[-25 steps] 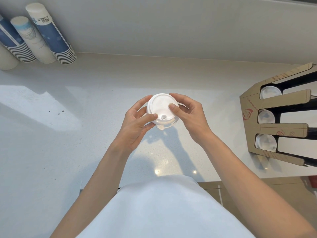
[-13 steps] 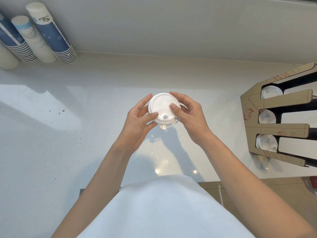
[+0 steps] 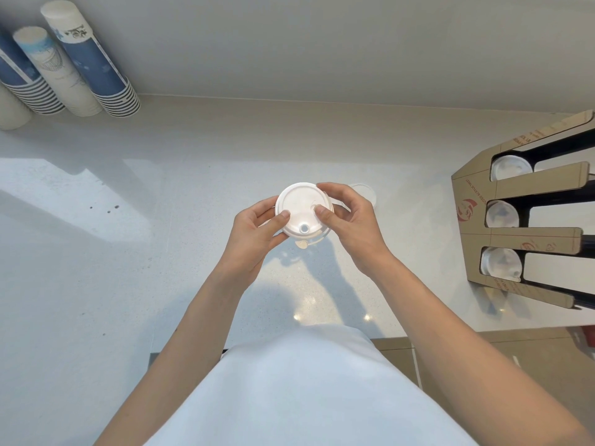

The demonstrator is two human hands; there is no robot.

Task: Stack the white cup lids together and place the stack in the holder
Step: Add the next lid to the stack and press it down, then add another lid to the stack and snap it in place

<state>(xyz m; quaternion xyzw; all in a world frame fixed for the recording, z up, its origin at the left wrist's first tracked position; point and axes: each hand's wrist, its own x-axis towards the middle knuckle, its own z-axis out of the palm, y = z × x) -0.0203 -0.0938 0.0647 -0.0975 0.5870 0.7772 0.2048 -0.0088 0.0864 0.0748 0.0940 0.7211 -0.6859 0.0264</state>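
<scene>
The stack of white lids (image 3: 302, 214) is being held above the counter (image 3: 128, 252), both hands closing on it: left hand (image 3: 257, 233) and right hand (image 3: 349, 223) thumbs pressing on top. Squeezing evenly should be seating the rims flush. The cardboard holder (image 3: 476, 214) at right is showing red printing, unreadable.

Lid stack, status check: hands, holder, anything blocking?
Left hand, right hand both gripping lid stack above counter. One loose lid behind. Cardboard holder right, path clear.
</scene>
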